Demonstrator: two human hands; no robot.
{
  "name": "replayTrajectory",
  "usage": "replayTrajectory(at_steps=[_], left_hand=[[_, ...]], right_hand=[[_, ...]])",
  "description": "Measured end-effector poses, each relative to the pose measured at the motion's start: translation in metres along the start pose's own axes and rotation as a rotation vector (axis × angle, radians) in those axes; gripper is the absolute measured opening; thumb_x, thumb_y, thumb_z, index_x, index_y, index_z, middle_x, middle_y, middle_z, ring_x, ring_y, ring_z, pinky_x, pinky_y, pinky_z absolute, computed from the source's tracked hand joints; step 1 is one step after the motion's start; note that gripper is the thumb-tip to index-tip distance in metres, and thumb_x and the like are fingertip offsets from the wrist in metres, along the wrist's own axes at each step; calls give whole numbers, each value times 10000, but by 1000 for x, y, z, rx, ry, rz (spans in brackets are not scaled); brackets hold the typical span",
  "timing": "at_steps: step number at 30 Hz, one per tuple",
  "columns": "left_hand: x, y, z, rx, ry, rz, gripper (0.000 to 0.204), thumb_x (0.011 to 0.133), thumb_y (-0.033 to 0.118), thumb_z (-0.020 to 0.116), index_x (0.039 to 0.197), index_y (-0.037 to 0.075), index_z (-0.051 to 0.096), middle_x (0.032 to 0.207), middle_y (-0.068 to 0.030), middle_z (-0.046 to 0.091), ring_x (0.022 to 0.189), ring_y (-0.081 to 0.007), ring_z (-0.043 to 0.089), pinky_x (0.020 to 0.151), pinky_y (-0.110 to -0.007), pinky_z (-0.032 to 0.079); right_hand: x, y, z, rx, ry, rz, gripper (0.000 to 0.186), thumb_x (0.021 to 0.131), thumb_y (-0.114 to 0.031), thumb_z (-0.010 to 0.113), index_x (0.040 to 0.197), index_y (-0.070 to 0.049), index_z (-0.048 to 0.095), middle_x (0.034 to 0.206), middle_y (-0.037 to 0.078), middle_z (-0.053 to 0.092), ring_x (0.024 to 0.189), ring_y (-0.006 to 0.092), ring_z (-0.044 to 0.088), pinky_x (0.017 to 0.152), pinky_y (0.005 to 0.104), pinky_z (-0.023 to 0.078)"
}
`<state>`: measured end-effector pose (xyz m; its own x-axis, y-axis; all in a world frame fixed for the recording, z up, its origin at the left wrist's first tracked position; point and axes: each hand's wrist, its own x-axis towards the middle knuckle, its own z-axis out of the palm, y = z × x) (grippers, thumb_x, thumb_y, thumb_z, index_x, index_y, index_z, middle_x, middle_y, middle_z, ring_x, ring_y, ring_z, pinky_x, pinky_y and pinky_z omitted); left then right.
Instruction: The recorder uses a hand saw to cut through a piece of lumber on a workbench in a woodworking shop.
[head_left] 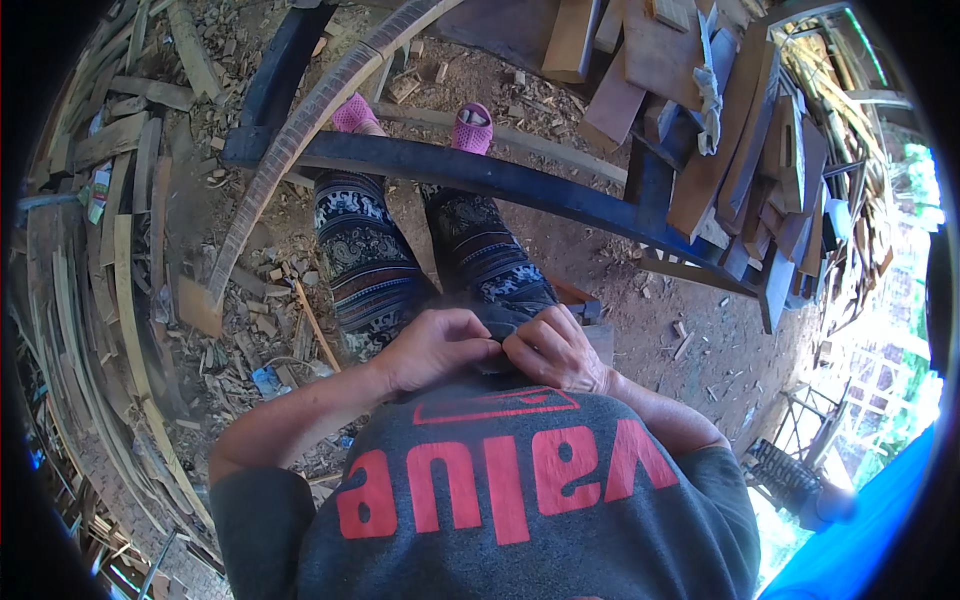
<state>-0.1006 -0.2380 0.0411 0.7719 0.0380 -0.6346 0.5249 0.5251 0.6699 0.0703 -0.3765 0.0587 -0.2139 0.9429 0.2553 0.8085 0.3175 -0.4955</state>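
Pinching dark grey cloth [497,319] at dial centre in the curled, closed fingers of left hand [437,350] toward nine and right hand [562,350] toward three, with patterned trousers [366,250] toward eleven and stacked planks [727,135] at two.

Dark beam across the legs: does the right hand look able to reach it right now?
Probably, with a forward lean: the dark beam lies beyond the right hand, and nothing visible blocks the way.
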Motion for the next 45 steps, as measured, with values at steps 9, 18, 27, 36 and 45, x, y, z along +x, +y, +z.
replayTrajectory(at_steps=[9,18,27,36,45], left_hand=[[-4,-14,8,-65,90,65,219,877,220,668,929,10,633,843,-24,647,790,-57,570,704,-228,470],[8,-36,13,-99,249,215,193,892,214,656,914,28,609,806,16,598,757,-36,533,659,-207,455],[10,-37,6,-224,185,183,204,891,231,668,897,36,609,788,33,582,712,-28,515,617,-210,435],[-3,-14,7,153,165,167,253,865,261,701,914,29,613,778,21,611,727,-28,537,652,-208,451],[-10,-29,11,15,245,171,273,846,269,704,903,10,639,797,-21,649,753,-60,572,680,-234,467]], right_hand=[[-10,6,-2,95,-82,-64,375,678,-229,577,988,-20,603,905,87,490,820,232,501,731,356,432],[2,2,4,82,-116,-32,339,712,-209,568,991,-18,597,847,76,470,777,216,494,697,336,420],[15,-6,6,-106,-141,-41,249,711,-233,561,886,-56,575,771,45,438,742,184,470,642,319,378],[16,15,-10,-89,-220,-259,193,654,-231,558,782,-86,547,709,4,405,710,159,438,641,325,345],[9,22,-5,-41,-220,-314,219,631,-253,557,782,-94,552,700,-4,386,689,158,427,639,323,337]])
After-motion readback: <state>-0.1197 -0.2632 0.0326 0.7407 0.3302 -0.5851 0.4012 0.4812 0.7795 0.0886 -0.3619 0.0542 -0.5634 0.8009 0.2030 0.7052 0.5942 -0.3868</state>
